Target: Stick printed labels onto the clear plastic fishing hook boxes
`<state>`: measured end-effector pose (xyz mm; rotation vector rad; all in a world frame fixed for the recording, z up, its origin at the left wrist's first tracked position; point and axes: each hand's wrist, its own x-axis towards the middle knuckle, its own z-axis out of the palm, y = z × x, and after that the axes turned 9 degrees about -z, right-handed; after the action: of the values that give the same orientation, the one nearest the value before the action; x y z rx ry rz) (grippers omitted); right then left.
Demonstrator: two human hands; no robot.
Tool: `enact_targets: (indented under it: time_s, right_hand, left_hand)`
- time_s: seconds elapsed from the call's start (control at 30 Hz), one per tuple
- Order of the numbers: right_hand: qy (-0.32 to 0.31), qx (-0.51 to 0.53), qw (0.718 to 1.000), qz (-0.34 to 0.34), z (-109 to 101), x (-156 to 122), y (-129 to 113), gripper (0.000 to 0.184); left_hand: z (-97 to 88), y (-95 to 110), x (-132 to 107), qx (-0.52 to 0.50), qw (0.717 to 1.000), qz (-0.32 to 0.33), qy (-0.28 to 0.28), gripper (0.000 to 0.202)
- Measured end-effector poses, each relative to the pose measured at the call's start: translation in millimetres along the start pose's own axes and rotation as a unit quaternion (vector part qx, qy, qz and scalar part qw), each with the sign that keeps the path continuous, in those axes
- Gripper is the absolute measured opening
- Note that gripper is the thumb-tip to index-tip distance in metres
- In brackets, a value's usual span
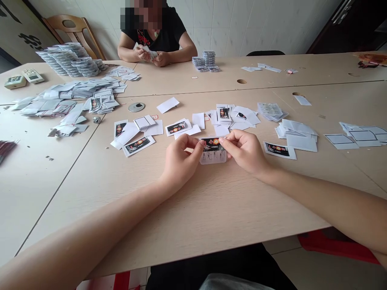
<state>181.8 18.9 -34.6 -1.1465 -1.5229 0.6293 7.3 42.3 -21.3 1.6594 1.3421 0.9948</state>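
Note:
A small clear plastic packet (213, 152) with a black printed card at its top sits just above the wooden table (193, 209). My left hand (180, 156) pinches its left end with curled fingers. My right hand (244, 150) pinches its right top corner. Loose printed cards (138, 145) and white paper slips (198, 120) lie scattered just beyond both hands. One printed card (279, 150) lies to the right of my right hand.
Across the table a person in a black top (157, 36) handles small packets. A big heap of white slips (69, 100) and stacked packets (69, 59) fill the far left. Small packet stacks (206, 61) stand at the far middle, paper piles (298, 133) at right, a wooden chair (74, 28) behind.

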Motion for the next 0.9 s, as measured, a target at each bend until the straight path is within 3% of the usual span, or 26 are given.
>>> enact_targets:
  time_s: [0.9]
  right_hand:
    - [0.007,-0.01,1.0,-0.014,0.9,-0.3,1.2,0.025]
  left_hand:
    - [1.3,-1.2,0.7,0.012,1.0,0.009,0.015,0.02]
